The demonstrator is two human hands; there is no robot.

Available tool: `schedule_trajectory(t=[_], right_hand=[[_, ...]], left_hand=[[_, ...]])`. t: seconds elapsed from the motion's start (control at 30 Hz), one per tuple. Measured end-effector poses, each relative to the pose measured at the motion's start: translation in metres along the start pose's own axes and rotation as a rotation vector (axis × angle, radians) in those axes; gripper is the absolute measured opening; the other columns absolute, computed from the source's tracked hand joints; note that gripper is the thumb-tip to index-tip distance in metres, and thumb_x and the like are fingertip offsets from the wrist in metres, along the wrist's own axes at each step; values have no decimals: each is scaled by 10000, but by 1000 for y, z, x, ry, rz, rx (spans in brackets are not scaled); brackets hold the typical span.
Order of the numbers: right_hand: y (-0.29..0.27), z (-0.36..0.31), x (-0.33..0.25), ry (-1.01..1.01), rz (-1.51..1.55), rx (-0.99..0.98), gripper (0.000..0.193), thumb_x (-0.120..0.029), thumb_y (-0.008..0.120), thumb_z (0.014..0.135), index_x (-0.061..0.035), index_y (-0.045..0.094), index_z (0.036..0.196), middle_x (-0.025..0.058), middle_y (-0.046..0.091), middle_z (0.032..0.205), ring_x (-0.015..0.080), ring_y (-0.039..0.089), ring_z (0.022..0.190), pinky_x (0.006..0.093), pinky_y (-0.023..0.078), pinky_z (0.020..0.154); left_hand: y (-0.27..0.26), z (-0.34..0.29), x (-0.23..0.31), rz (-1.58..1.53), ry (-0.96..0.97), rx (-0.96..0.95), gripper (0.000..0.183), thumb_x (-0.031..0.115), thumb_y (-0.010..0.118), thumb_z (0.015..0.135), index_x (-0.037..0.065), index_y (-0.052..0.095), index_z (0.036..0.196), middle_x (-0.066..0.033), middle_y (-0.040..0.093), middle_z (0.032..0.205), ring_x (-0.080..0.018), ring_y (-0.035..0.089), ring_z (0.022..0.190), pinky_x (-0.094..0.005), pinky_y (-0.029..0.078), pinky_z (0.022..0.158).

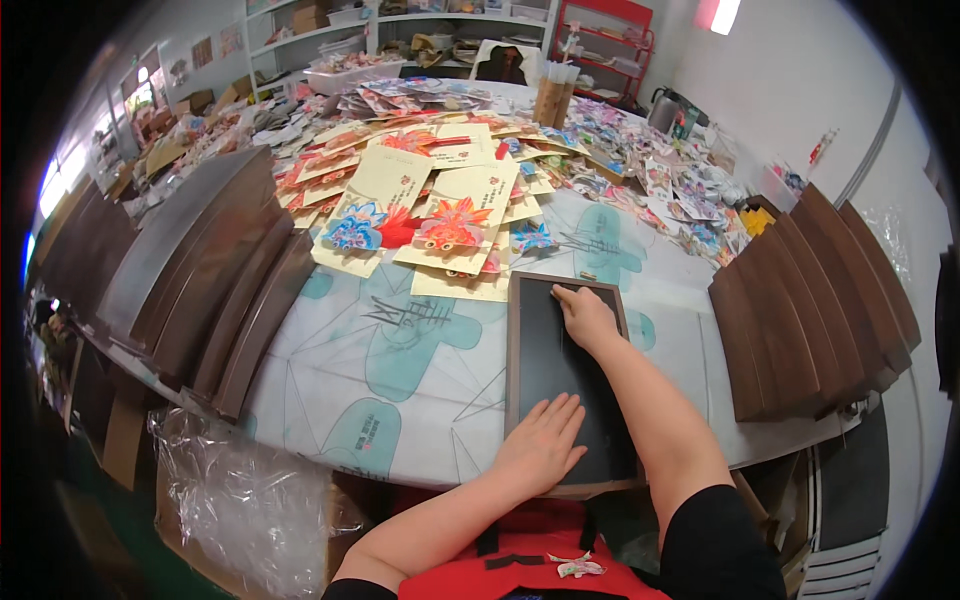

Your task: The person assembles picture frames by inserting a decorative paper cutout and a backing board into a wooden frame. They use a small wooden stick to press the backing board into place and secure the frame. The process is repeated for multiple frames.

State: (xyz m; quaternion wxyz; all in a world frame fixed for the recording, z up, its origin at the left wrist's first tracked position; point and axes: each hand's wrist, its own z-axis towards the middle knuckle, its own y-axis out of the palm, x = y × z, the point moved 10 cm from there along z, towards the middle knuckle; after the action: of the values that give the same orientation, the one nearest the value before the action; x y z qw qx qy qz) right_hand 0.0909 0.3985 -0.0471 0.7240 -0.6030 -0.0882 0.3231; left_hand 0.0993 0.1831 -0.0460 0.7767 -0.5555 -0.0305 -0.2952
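Note:
A dark rectangular frame with a brown rim and a flat black panel lies lengthwise in front of me at the table's near edge. My left hand rests flat on the panel's near part, fingers stretched and holding nothing. Toward the far end, my right hand touches the panel by the far rim, one finger reaching forward and the others curled under. Whatever those curled fingers may hold is hidden.
Cream cards with colourful fish decorations overlap beyond the frame. Dark brown frames stand stacked at left and right. Loose paper cutouts cover the far right, near a kettle. Clear plastic wrap hangs below the table at left.

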Motion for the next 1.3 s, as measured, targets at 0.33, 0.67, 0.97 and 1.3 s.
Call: schedule_trajectory(t=[0.33, 0.67, 0.97, 1.3], right_hand=[[4, -15, -49, -136, 99, -60, 269, -242, 511, 920, -245, 633, 1160, 117, 585, 865, 318, 616, 795, 424, 495, 697], [7, -14, -65, -146, -83, -158, 353, -130, 500, 874, -246, 611, 1189, 152, 591, 894, 343, 638, 782, 428, 518, 675], [10, -20, -59, -97, -151, -188, 348, -110, 509, 859, -183, 599, 1187, 159, 607, 936, 344, 645, 818, 425, 524, 712], [-34, -54, 78, 470, 881, 58, 339, -98, 440, 925, -23, 503, 1250, 171, 630, 811, 151, 631, 626, 308, 484, 460]], left_hand=[[1, 0, -2, -10, -20, -11, 521, 303, 547, 887, -22, 467, 1286, -170, 431, 1380, -295, 384, 1304, -414, 294, 1084], [2, -1, -2, 13, -40, -29, 525, 314, 533, 898, -11, 456, 1303, -162, 427, 1386, -291, 371, 1316, -412, 289, 1087], [-3, -4, 0, 25, -9, 18, 504, 312, 544, 890, -7, 473, 1274, -161, 443, 1366, -297, 397, 1291, -418, 320, 1063], [0, -5, 0, 14, -14, 31, 513, 308, 563, 883, -8, 475, 1278, -155, 461, 1358, -291, 410, 1284, -409, 317, 1072]])
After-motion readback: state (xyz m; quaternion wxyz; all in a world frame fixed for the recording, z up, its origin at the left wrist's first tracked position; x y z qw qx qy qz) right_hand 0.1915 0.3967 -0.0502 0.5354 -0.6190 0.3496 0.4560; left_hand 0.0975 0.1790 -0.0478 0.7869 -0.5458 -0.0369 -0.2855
